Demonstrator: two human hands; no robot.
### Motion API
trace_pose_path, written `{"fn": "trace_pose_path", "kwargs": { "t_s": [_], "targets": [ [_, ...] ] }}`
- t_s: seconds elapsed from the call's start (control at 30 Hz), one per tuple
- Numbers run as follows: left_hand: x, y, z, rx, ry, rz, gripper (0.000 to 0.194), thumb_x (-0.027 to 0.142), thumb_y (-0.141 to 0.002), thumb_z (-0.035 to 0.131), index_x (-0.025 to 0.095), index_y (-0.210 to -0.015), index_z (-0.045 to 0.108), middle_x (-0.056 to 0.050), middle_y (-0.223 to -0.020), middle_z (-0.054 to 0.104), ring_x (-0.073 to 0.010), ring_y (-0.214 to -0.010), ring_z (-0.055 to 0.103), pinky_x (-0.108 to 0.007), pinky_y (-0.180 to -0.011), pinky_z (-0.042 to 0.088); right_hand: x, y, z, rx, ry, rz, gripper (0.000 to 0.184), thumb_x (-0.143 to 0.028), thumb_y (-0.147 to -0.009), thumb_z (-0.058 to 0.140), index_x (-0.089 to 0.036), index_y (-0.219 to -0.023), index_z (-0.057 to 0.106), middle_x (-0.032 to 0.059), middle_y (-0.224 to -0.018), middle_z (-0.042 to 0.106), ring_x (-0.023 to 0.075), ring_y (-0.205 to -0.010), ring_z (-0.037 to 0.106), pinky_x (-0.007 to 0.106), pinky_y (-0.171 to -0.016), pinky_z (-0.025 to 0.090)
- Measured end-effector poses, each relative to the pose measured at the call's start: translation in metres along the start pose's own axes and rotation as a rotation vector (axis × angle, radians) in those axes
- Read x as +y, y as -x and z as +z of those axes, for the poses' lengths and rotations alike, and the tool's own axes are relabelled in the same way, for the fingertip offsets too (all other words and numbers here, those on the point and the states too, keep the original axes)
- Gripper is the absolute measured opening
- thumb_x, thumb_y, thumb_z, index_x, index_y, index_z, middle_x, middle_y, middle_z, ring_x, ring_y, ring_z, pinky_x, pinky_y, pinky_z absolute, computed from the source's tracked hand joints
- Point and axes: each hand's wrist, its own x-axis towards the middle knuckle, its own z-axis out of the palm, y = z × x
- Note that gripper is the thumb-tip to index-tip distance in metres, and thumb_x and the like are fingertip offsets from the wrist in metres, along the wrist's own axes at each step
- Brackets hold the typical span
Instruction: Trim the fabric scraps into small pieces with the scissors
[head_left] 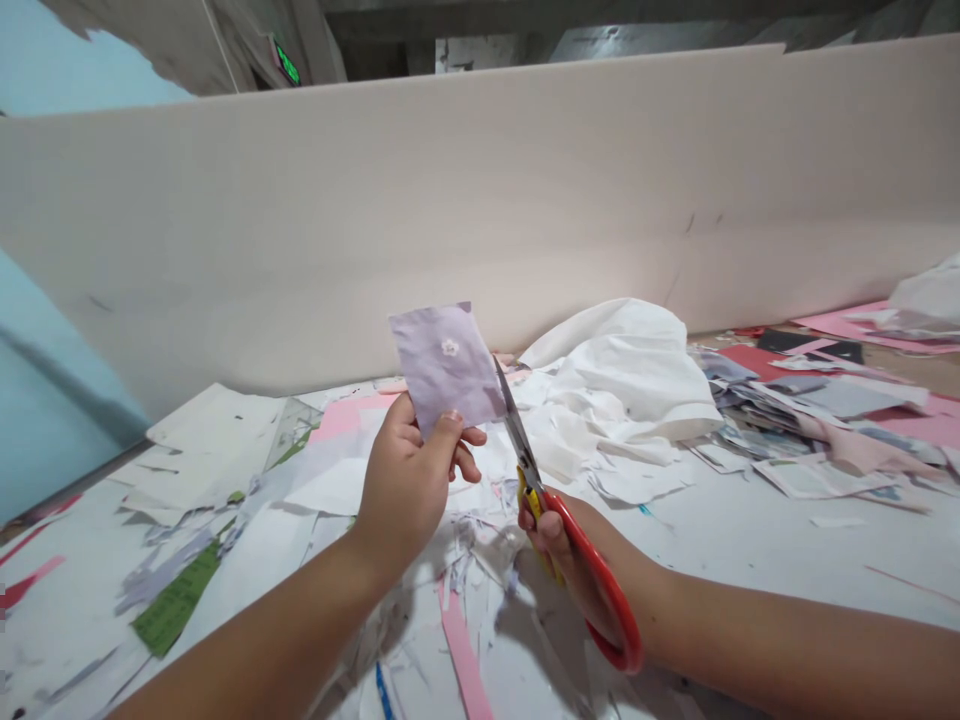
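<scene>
Between the thumb and fingers of my left hand (pixel 412 475) is a small lilac piece of fabric or paper (pixel 439 365), held upright by its lower edge. A little white flower (pixel 450 347) shows on its face. My right hand (pixel 559 540) is wrapped round the handles of a pair of scissors (pixel 525 450), which has a red loop and a yellow part. The blades point up and away along the right edge of the lilac piece; they look nearly closed. Whether they touch the piece I cannot tell.
White crumpled sheets (pixel 622 380) lie behind the scissors. A heap of cut pieces (pixel 825 410) is at the right. Green scrap (pixel 180 600), a pink strip (pixel 461 650) and paper bits litter the white table (pixel 757 560). A pale partition (pixel 480 210) stands behind.
</scene>
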Motion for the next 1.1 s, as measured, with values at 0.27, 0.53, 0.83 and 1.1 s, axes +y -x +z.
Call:
{"fn": "trace_pose_path", "kwargs": {
  "t_s": [0.27, 0.53, 0.83, 1.1],
  "targets": [
    [0.0, 0.0, 0.0, 0.004, 0.006, 0.005, 0.009, 0.029, -0.079, 0.053, 0.021, -0.081, 0.048, 0.005, -0.063, 0.064, -0.0058, -0.042, 0.053, -0.018, -0.043, 0.04, 0.012, 0.0, 0.004, 0.017, 0.059, -0.016, 0.051, -0.063, -0.085, 0.013, -0.02, -0.067, 0.034, -0.0026, -0.059, 0.034, 0.011, -0.051, 0.027, 0.026, -0.047, 0.027],
    [0.0, -0.001, 0.0, 0.01, 0.022, 0.026, 0.009, 0.028, -0.079, 0.053, 0.021, -0.08, 0.048, 0.005, -0.062, 0.062, -0.0054, -0.041, 0.051, -0.019, -0.043, 0.041, 0.009, -0.001, 0.002, 0.021, 0.068, -0.008, 0.05, -0.062, -0.085, 0.014, -0.02, -0.064, 0.03, -0.0032, -0.059, 0.03, 0.0108, -0.051, 0.024, 0.026, -0.046, 0.025],
    [0.0, 0.0, 0.0, 0.004, 0.031, 0.023, 0.008, 0.028, -0.079, 0.053, 0.021, -0.08, 0.048, 0.006, -0.062, 0.062, -0.0052, -0.04, 0.05, -0.018, -0.042, 0.04, 0.015, 0.003, 0.003, -0.009, 0.012, 0.073, 0.052, -0.064, -0.084, 0.014, -0.02, -0.062, 0.031, -0.004, -0.054, 0.031, 0.0096, -0.048, 0.025, 0.024, -0.044, 0.024],
    [-0.001, -0.001, 0.0, -0.014, 0.062, -0.008, 0.01, 0.029, -0.079, 0.053, 0.021, -0.081, 0.047, 0.005, -0.063, 0.062, -0.0046, -0.04, 0.05, -0.018, -0.042, 0.038, 0.015, 0.003, 0.005, 0.029, -0.004, 0.07, 0.052, -0.066, -0.082, 0.019, -0.02, -0.062, 0.032, -0.0032, -0.056, 0.033, 0.0102, -0.05, 0.026, 0.024, -0.045, 0.024]
  ]
}}
